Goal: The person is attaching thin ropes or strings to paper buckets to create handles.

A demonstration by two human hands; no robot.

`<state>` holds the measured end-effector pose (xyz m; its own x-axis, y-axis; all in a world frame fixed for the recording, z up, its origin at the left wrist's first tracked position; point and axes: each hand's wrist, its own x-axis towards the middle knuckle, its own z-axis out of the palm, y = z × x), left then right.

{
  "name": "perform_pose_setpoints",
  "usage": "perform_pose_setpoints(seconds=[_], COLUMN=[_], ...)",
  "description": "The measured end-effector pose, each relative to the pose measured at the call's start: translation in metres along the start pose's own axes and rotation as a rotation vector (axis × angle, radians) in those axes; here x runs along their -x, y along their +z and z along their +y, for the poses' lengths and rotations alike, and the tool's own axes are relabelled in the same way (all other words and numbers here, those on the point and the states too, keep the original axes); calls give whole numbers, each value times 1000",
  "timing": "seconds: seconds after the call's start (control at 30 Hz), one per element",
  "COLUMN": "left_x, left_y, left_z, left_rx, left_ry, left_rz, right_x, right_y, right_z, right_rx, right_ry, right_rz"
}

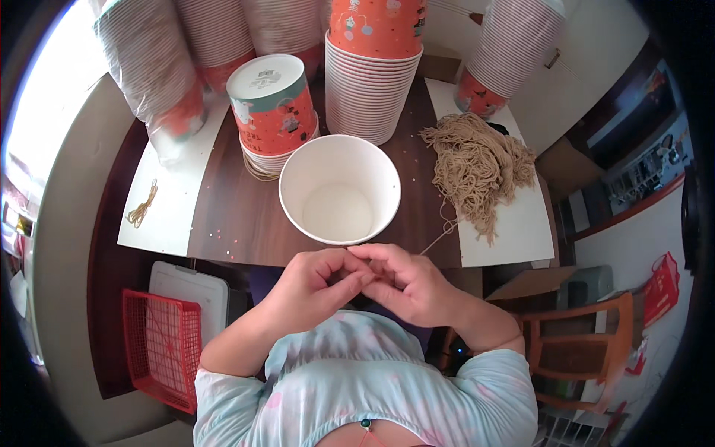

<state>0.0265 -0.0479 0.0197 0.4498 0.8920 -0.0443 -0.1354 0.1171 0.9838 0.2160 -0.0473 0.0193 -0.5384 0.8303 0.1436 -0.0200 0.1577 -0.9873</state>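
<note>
Tan string [436,242], leading to right grip [410,287]

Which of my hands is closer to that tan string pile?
Right. Your right hand is below and left of the tan string pile in the picture; your left hand is farther left.

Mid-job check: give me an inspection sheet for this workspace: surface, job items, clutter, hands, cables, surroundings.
Surface: dark wood-look tabletop with white side sections; specks near the left front.
Job items: open white tub upright at front centre; tan cord pile at right, one strand leading toward the right hand.
Clutter: stacked tubs along the back; cord bundle at left.
Hands: left hand and right hand meet; anything pinched between is unclear.
Cables: nothing seen on the tabletop.
Surroundings: red basket lower left; wooden chair lower right.
</note>
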Motion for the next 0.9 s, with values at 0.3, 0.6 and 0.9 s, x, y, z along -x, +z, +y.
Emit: perform_pose_setpoints(seconds=[0.3,0.6,0.9], left_x=[8,12,22], left_y=[-23,-26,-18], left_z=[-9,-11,9], left_rx=[30,71,-561], left_ry=[-250,-252,257], left_rz=[18,-10,92], right_x=[-11,-14,-19], right_y=[-2,5,4], right_z=[13,14,-7], right_rx=[636,766,694], right_ry=[-429,-587,-440], right_rz=[74,108,30])
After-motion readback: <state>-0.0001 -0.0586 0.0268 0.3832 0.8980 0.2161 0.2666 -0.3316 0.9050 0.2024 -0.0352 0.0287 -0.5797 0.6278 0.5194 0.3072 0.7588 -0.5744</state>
